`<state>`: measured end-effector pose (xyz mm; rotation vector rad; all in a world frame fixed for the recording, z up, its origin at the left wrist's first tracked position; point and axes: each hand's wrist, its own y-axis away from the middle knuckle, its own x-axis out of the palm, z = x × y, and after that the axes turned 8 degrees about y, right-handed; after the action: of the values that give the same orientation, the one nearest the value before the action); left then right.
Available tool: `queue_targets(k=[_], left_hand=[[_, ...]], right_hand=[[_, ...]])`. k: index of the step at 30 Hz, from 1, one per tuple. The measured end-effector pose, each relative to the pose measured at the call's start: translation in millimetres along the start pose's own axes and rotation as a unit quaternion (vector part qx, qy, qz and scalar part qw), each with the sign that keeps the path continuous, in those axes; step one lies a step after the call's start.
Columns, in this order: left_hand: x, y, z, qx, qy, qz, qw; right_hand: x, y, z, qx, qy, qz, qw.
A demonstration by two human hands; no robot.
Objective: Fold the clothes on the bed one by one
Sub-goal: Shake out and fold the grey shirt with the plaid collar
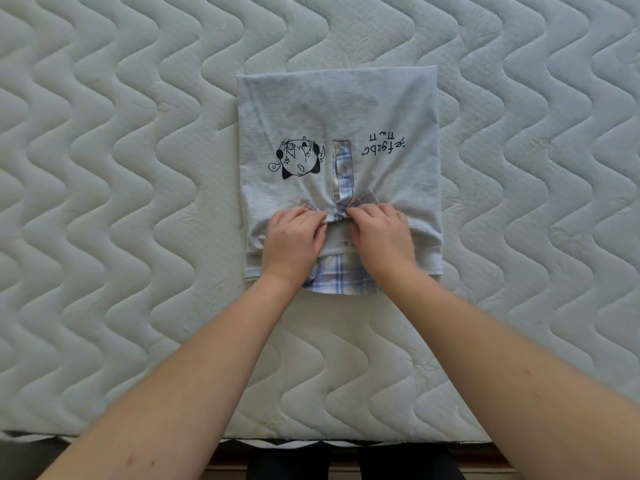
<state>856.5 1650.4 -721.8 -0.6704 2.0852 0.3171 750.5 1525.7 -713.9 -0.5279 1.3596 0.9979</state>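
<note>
A light grey shirt (339,109) lies folded into a rectangle in the middle of the bed, with a black cartoon print, black lettering and a blue plaid placket and collar (343,168). My left hand (292,242) and my right hand (381,237) sit side by side at the near end of the shirt. Each pinches the plaid collar near the neck opening. The fabric puckers toward my fingers. A plaid part (341,275) sticks out below the shirt's near edge between my wrists.
The shirt rests on a white quilted mattress (121,202) with a wavy stitch pattern, which stretches bare on all sides. The mattress's near edge (311,441) runs along the bottom, with dark floor and my legs below it.
</note>
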Motion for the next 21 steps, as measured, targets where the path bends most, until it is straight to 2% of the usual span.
queue_targets(k=[1,3,5,8,9,12,15,18,19,21], left_hand=[[-1,4,0,-0.004,-0.002,0.009,1.0],[-6,14,-2,-0.018,0.007,0.01,1.0],[-15,28,-8,-0.064,0.025,-0.031,0.997],[-27,53,-20,-0.182,0.032,-0.11,0.977],[-28,60,-23,-0.215,0.039,-0.105,0.97],[-22,72,-28,-0.319,0.069,-0.023,0.945],[-11,73,-26,-0.426,0.136,0.003,0.895],[-9,70,-22,-0.498,0.328,-0.028,0.802],[-11,70,-22,-0.497,0.371,-0.039,0.783],[-16,68,-23,-0.482,0.438,-0.068,0.756]], right_hand=[[-1,3,-1,-0.008,-0.017,-0.012,1.0],[-9,16,-4,0.001,-0.056,-0.085,0.995],[-14,35,-11,0.069,-0.092,-0.129,0.985],[-14,68,-23,0.206,-0.134,-0.072,0.967],[-12,77,-26,0.238,-0.148,-0.038,0.959],[-6,90,-25,0.277,-0.176,0.045,0.944],[-4,84,-22,0.313,-0.24,0.067,0.917],[-6,77,-25,0.354,-0.322,0.076,0.875],[-8,75,-26,0.367,-0.37,0.077,0.85],[-13,73,-29,0.385,-0.495,0.073,0.776]])
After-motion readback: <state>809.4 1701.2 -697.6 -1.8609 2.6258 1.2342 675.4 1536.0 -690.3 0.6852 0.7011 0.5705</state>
